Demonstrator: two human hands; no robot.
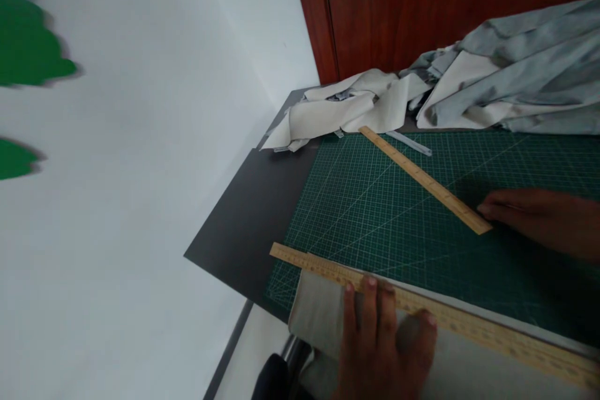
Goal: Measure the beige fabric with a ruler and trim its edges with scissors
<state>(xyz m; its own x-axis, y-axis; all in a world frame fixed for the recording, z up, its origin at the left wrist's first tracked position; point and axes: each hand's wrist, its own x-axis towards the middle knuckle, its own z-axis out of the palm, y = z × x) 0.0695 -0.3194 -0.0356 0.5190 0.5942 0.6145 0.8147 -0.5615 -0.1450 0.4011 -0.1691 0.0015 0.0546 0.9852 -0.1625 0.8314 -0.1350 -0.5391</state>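
My left hand (382, 350) lies with fingers spread, pressing on a long wooden ruler (473, 326) and the pale grey-beige cloth (321, 300) under it. The ruler runs along the cloth's far edge and overhangs its left corner. My right hand (544, 219) is closed in a pinch at the near right end of a shorter wooden ruler (422, 178), its fingertips on the ruler's edge. That ruler slants across the green cutting mat (356, 212). Exactly how the fingertips grip it is partly hidden.
A whitish narrow strip (410, 143) lies behind the shorter ruler. Cream fabric pieces (332, 114) and heaped grey cloth (539, 69) line the back, before a reddish-brown wooden panel (422, 6). The dark table (253, 206) meets a white wall (154, 137) at left.
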